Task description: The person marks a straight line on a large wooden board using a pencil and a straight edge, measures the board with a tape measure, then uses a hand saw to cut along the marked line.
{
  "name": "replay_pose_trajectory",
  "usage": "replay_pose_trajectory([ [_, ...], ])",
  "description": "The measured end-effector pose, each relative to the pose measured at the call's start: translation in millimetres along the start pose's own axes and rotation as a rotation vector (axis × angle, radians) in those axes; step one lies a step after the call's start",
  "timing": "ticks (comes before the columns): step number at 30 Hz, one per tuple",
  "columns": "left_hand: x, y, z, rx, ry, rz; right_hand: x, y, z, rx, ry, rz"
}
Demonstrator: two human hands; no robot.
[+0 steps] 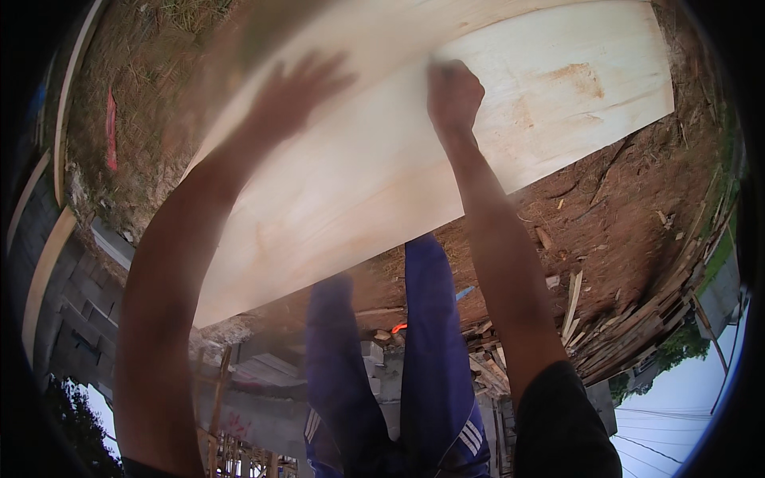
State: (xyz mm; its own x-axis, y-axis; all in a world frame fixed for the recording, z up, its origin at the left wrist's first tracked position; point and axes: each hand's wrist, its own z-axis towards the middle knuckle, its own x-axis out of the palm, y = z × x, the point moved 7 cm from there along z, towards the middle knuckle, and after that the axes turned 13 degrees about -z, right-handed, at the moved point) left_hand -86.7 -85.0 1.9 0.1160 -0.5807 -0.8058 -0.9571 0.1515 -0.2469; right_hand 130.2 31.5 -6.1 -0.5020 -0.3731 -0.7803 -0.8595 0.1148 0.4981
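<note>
A large pale plywood sheet (351,191) lies in front of me, smudged with reddish-brown dirt on its right part. Over its far left part is my left hand (299,92), fingers spread and slightly blurred; whether it touches the wood I cannot tell. My right hand (454,94) is closed in a fist above the middle of the sheet. A small greyish blur shows at its far side, too unclear to name. Beyond the sheet's far edge another pale wooden surface (422,17) is partly visible.
Reddish soil (590,207) with wood scraps lies to the right. Dry grass (159,88) with a red strip (111,131) is on the left, beside grey blocks (80,279) and long timber strips (49,267). Piled boards (637,327) stand at the lower right. My blue-trousered legs (430,319) are at the near edge.
</note>
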Motion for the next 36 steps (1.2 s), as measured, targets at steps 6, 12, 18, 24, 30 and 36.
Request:
replay_pose_trajectory([
  [6, 7.3, 5.4, 5.3, -0.008, 0.018, 0.044, 84.0, 22.7, -88.3, -0.123, 0.038, 0.063],
  [12, -0.7, -0.3, 1.9, -0.034, 0.031, 0.103, 137.8, 54.9, -155.0, -0.126, 0.153, 0.134],
  [18, -1.1, -0.8, 2.1, -0.038, 0.034, 0.105, 154.2, 66.0, -172.7, -0.267, 0.167, 0.108],
  [24, -2.7, 1.3, 1.1, -0.063, 0.067, 0.040, 110.8, 42.0, -111.5, -0.301, 0.171, -0.080],
  [30, -0.2, -0.1, 3.7, -0.083, 0.102, 0.067, 31.0, 11.9, -20.5, -0.311, 0.045, -0.160],
  [36, -1.1, -0.2, 4.8, -0.076, 0.114, 0.064, -21.8, -14.8, 45.0, -0.256, 0.015, -0.222],
])
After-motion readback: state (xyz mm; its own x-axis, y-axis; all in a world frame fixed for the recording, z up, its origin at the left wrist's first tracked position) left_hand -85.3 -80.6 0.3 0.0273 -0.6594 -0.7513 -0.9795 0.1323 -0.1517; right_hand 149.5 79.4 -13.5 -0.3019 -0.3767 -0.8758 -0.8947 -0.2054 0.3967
